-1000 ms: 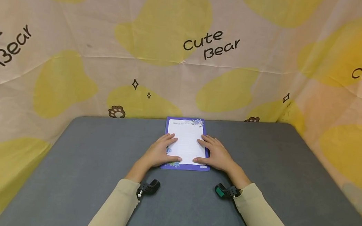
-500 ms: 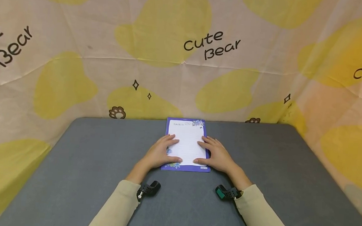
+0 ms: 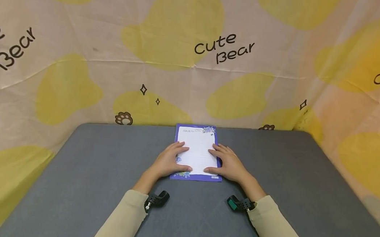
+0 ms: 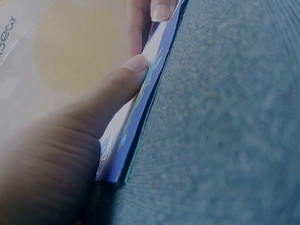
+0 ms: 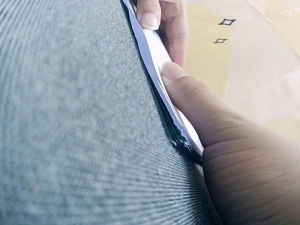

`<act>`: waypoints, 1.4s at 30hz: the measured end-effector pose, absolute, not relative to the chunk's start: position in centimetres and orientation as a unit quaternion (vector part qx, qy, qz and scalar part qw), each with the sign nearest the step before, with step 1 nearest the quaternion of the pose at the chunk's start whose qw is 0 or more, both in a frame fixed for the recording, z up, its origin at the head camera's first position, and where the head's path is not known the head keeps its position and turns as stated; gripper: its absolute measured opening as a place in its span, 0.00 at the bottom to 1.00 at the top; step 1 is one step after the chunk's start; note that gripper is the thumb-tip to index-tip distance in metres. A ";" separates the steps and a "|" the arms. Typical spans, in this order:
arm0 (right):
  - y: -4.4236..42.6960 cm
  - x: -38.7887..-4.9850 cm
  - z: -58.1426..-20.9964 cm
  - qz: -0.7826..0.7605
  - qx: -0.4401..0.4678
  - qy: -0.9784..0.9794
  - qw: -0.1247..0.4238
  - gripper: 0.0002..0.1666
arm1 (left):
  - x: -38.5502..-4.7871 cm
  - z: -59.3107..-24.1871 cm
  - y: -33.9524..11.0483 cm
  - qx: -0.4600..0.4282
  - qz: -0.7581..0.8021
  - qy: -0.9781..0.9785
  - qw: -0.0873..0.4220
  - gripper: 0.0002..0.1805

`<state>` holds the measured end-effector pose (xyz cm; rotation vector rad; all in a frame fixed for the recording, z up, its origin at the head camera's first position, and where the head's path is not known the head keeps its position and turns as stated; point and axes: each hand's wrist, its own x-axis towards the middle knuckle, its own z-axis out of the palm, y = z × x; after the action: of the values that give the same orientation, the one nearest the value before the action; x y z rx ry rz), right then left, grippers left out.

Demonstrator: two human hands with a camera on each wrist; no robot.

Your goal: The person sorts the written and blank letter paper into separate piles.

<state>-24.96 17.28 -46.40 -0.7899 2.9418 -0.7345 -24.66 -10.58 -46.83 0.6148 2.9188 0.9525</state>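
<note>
A paper pad (image 3: 196,158) with a white page, purple border and blue flowers lies flat near the table's far edge. My left hand (image 3: 169,160) rests on its left side, thumb and fingers spread over the page. On the right side my right hand (image 3: 231,164) mirrors it, with its thumb on the lower part of the page. In the left wrist view, the left thumb (image 4: 112,89) presses on the pad (image 4: 136,117). Several layers show along the pad's edge (image 5: 176,122) in the right wrist view, under the right thumb (image 5: 192,96).
The grey table (image 3: 108,164) reaches back to a cloth backdrop (image 3: 169,30) with yellow patches and printed words. Black wrist-worn devices, the left one (image 3: 157,199) and the right one (image 3: 239,203), sit just below the hands.
The head view has shifted slightly, so the scene sits a little lower and further right. Both hands keep their places on the pad.
</note>
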 end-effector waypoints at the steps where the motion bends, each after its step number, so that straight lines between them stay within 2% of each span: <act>1: 17.3 -24.9 -46.4 -0.234 -0.251 0.939 0.003 0.50 | -24.7 -46.9 -10.5 0.196 0.304 0.932 0.006 0.46; 14: 17.3 -24.8 -46.4 -0.231 -0.247 0.941 0.008 0.49 | -24.5 -46.7 -10.3 0.183 0.301 0.936 0.007 0.49; 28: 17.3 -24.7 -46.2 -0.234 -0.249 0.940 0.008 0.49 | -24.6 -46.9 -10.4 0.187 0.296 0.937 0.006 0.47; 36: 17.3 -24.7 -46.4 -0.200 -0.263 0.944 -0.007 0.59 | -24.5 -46.8 -10.5 0.195 0.295 0.936 0.003 0.46; 42: 17.4 -24.7 -46.5 -0.180 -0.277 0.944 0.004 0.56 | -24.3 -46.6 -10.5 0.208 0.275 0.939 0.000 0.49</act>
<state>-24.71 17.37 -46.51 -0.8673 2.9590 -0.5630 -24.26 -10.51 -46.61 0.6520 2.9500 0.8634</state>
